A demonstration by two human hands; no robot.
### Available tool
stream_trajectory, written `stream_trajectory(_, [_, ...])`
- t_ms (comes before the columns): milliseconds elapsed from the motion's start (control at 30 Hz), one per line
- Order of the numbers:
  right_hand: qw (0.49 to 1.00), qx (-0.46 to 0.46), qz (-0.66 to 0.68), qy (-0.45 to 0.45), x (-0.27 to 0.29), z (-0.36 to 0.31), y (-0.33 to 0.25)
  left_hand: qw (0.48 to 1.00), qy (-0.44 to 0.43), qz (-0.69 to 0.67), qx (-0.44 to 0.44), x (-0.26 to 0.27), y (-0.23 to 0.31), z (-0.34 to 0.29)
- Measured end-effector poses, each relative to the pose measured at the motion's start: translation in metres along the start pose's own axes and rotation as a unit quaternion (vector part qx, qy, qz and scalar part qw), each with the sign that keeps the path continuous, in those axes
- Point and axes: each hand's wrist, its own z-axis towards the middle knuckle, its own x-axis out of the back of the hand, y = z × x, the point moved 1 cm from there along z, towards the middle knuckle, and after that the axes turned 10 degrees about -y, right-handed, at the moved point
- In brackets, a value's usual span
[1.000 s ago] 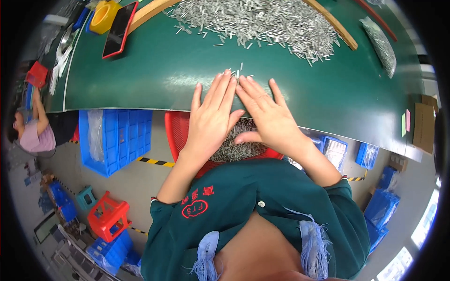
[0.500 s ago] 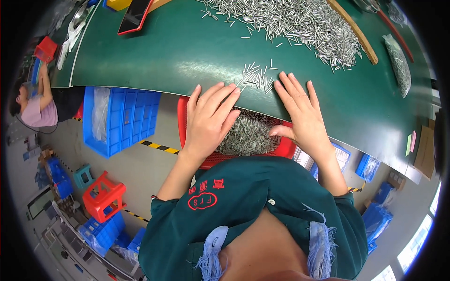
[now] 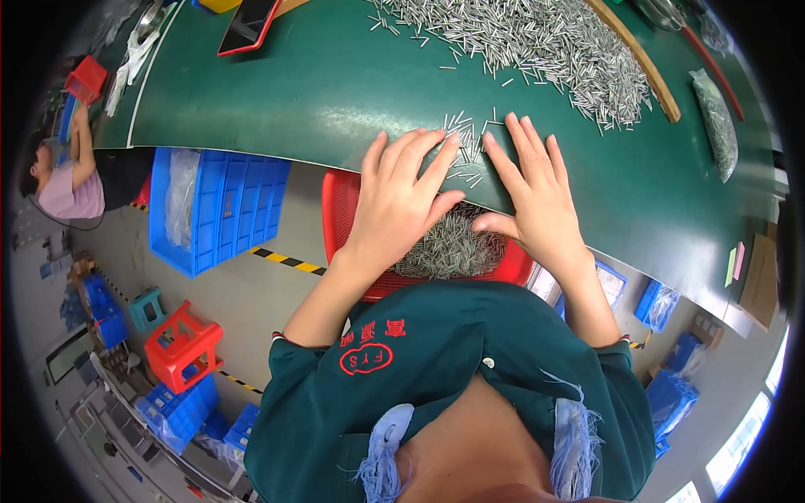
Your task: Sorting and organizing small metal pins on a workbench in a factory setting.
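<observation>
A small group of short metal pins [image 3: 466, 144] lies near the front edge of the green table [image 3: 293, 101], between my two hands. My left hand [image 3: 401, 184] rests with its fingers stretched out, the fingertips touching the pins from the left. On the other side my right hand [image 3: 537, 189] lies flat with fingers spread, its index fingertip beside the pins. Below the table edge, under my hands, a red plastic basket [image 3: 340, 210] holds a mass of similar pins [image 3: 453, 245]. Farther back spreads a big heap of pins [image 3: 537, 42].
A wooden strip [image 3: 641, 59] borders the heap on the right. Beyond it lie a clear bag of pins [image 3: 714, 126] and a red-handled tool [image 3: 713, 71]. A phone [image 3: 247, 25] lies at the back left. Blue crates [image 3: 239, 205] and a red stool [image 3: 183, 345] stand left; a person [image 3: 71, 180] works there.
My left hand has moved right and slightly forward onto the small group of pins. My right hand has shifted slightly, and some pins now lie closer to the table edge.
</observation>
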Motion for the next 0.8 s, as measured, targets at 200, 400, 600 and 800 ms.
stream_trajectory(200, [0.999, 0.041, -0.019, -0.009, 0.003, -0.005, 0.006, 0.998, -0.036, 0.02, -0.051, 0.003, -0.002, -0.005])
stream_trajectory(400, [0.998, -0.008, 0.038, 0.038, -0.002, 0.01, 0.017, 0.999, 0.013, 0.033, -0.019, 0.0, -0.01, 0.021])
stream_trajectory(600, [0.999, 0.019, 0.049, 0.005, 0.005, 0.023, 0.009, 0.999, -0.034, 0.018, -0.037, 0.009, -0.017, 0.021])
stream_trajectory(800, [0.995, 0.032, 0.073, -0.061, 0.0, 0.017, 0.01, 0.994, -0.056, -0.002, -0.092, -0.024, -0.01, 0.025])
